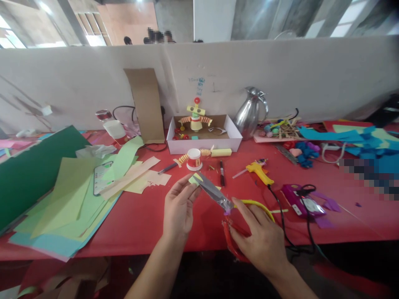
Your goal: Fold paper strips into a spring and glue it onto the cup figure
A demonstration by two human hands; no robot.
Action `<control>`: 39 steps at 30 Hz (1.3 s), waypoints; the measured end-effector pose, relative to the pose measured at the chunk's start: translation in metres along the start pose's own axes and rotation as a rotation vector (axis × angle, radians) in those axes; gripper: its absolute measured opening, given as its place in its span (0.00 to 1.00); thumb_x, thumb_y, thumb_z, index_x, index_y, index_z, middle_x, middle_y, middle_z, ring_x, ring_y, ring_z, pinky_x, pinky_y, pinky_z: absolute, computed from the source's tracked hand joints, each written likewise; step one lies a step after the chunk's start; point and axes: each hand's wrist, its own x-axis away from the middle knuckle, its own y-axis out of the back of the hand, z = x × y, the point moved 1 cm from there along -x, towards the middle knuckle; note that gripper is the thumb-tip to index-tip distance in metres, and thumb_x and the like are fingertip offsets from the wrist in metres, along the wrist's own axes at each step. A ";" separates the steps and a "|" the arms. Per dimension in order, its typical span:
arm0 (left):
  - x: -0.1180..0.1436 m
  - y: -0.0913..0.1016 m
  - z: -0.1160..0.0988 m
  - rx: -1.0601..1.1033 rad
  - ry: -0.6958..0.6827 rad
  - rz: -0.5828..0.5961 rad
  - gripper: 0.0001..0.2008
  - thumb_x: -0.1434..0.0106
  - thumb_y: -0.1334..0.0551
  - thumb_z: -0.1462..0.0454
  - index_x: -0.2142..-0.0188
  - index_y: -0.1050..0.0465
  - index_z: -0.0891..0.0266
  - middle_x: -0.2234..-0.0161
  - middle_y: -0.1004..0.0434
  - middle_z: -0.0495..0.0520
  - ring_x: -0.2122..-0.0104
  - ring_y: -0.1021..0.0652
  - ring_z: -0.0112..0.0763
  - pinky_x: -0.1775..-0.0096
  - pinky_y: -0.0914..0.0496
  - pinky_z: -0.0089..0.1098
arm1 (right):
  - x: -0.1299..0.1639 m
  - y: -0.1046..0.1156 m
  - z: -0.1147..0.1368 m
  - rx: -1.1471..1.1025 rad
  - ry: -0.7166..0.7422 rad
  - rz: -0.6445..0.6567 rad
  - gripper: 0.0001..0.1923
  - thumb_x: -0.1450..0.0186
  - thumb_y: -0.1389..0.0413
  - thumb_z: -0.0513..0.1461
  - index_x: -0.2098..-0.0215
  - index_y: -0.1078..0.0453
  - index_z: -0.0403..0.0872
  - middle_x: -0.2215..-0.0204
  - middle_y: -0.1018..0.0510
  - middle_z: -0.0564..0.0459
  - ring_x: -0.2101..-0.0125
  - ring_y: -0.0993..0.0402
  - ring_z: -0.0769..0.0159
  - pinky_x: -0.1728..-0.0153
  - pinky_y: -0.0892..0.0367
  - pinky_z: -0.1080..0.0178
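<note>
Between thumb and fingers, my left hand (180, 207) pinches a small piece of light green paper (193, 180). My right hand (260, 234) grips a pair of scissors (215, 195) by its handles, one yellow and one red. The blades point up and left and meet the paper; a pale yellow-green bit shows at their tips. Just beyond stands a paper cup (194, 160), white and red, with folded paper-strip arms at its sides. A yellow paper roll (221, 153) ends the right arm. A black marker (222, 172) lies right of the cup.
A white box (204, 146) holding a paper-cup figure (196, 120) stands at the back, beside a metal jug (251, 112). Coloured paper sheets (59, 207) and a phone (103, 177) lie left. To the right are a yellow glue gun (259, 172) and a corded purple device (304, 201).
</note>
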 end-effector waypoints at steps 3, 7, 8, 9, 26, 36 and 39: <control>0.002 0.000 0.001 -0.007 -0.020 -0.010 0.14 0.50 0.28 0.70 0.62 0.21 0.65 0.68 0.18 0.51 0.65 0.18 0.29 0.52 0.25 0.35 | 0.001 0.000 0.000 -0.007 0.021 -0.036 0.29 0.35 0.43 0.47 0.38 0.37 0.48 0.59 0.23 0.46 0.59 0.24 0.55 0.60 0.29 0.57; 0.004 0.000 0.001 -0.038 -0.043 0.013 0.14 0.50 0.28 0.68 0.62 0.21 0.64 0.64 0.17 0.54 0.62 0.18 0.32 0.51 0.25 0.36 | 0.001 -0.001 0.000 -0.032 0.021 -0.025 0.27 0.33 0.43 0.47 0.38 0.36 0.47 0.61 0.22 0.48 0.61 0.24 0.56 0.62 0.30 0.58; 0.004 0.000 0.000 -0.042 -0.045 0.012 0.14 0.50 0.28 0.68 0.62 0.21 0.64 0.63 0.17 0.54 0.62 0.18 0.32 0.51 0.25 0.36 | 0.001 -0.002 0.000 -0.041 0.022 -0.018 0.27 0.33 0.43 0.47 0.38 0.37 0.48 0.62 0.22 0.48 0.61 0.24 0.56 0.62 0.30 0.59; 0.004 0.000 0.000 -0.045 -0.045 0.008 0.14 0.50 0.28 0.68 0.62 0.21 0.64 0.63 0.17 0.54 0.62 0.18 0.32 0.52 0.25 0.36 | 0.001 -0.002 -0.001 -0.048 0.023 -0.012 0.27 0.33 0.44 0.47 0.38 0.37 0.48 0.62 0.22 0.48 0.61 0.24 0.56 0.62 0.30 0.59; -0.008 0.012 -0.001 -0.016 0.017 0.015 0.14 0.49 0.31 0.71 0.60 0.22 0.63 0.64 0.19 0.52 0.61 0.18 0.31 0.49 0.26 0.37 | -0.001 -0.006 -0.026 -0.065 -0.214 0.131 0.23 0.31 0.49 0.46 0.39 0.38 0.49 0.50 0.23 0.45 0.53 0.23 0.53 0.60 0.25 0.56; -0.017 0.019 -0.001 0.355 0.440 0.106 0.10 0.38 0.40 0.72 0.58 0.25 0.62 0.68 0.21 0.52 0.65 0.19 0.27 0.55 0.24 0.31 | -0.010 -0.019 -0.053 0.257 -0.264 0.301 0.18 0.29 0.52 0.43 0.47 0.30 0.42 0.59 0.23 0.38 0.60 0.24 0.48 0.63 0.27 0.51; -0.018 0.021 -0.001 0.377 0.494 0.107 0.05 0.37 0.40 0.70 0.65 0.25 0.62 0.76 0.26 0.50 0.70 0.22 0.27 0.64 0.24 0.28 | -0.022 -0.007 -0.044 0.295 -0.221 0.249 0.15 0.31 0.49 0.43 0.52 0.25 0.47 0.56 0.25 0.38 0.56 0.27 0.44 0.61 0.29 0.46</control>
